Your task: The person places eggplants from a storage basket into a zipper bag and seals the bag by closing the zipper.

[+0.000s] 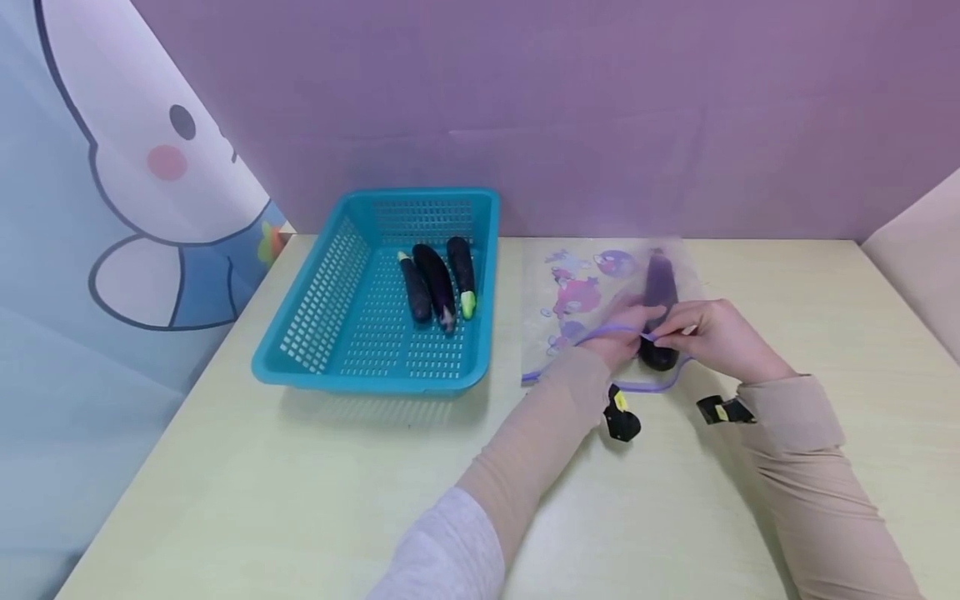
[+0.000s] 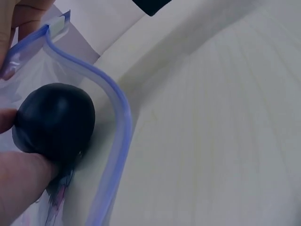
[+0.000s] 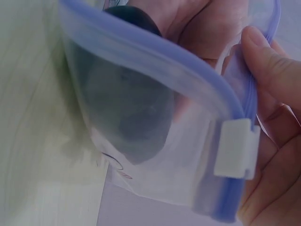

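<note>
A clear zip bag [image 1: 573, 333] with purple and pink cartoon prints lies flat on the table, its purple-edged mouth toward me. Inside it is a dark eggplant [image 1: 660, 279], its rounded end at the opening. My left hand [image 1: 621, 332] reaches into the mouth; in the left wrist view its thumb and a finger hold the eggplant [image 2: 56, 117] near that end. With thumb and fingers my right hand [image 1: 720, 337] pinches the upper zip edge and lifts it. Close to that hand, a white slider [image 3: 235, 148] sits on the zip at the corner.
Left of the bag stands a blue plastic basket [image 1: 367, 383] holding 3 eggplants [image 1: 435, 279]. A purple backdrop [image 1: 570, 125] rises behind the table [image 1: 300, 500]. A cartoon-printed cloth [image 1: 60, 375] hangs at the left.
</note>
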Available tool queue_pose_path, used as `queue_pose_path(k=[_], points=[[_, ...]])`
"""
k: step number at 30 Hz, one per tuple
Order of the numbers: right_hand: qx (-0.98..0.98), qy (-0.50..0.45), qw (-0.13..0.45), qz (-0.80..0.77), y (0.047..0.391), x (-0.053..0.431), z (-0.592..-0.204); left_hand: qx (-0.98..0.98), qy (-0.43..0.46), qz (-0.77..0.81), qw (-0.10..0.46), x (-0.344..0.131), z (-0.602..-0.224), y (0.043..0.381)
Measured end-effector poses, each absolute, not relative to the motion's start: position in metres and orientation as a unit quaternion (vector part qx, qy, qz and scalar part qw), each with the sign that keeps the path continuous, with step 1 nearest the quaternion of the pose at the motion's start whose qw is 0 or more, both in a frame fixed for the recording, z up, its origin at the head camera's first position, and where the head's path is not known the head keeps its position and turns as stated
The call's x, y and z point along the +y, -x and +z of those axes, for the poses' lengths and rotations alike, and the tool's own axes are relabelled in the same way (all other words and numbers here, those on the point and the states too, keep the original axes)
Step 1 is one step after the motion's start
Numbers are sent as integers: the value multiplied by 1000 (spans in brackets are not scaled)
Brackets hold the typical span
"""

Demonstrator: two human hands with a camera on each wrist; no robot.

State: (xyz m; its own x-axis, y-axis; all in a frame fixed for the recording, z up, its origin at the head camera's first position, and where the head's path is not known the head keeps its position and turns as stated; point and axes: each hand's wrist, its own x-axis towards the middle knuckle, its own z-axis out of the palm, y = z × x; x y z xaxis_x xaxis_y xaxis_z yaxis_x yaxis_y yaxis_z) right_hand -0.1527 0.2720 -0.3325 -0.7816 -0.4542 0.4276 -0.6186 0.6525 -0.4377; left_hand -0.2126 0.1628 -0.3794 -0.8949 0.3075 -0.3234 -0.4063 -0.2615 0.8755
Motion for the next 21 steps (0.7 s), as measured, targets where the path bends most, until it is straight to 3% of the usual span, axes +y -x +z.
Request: queue_pose_path(k=[9,21], points=[[-894,-304,141,296,153,273,-335,583,28,773,247,159,-382,214],[-907,-277,138,285,154,276,-335,778,32,597,195,155,-374,206]])
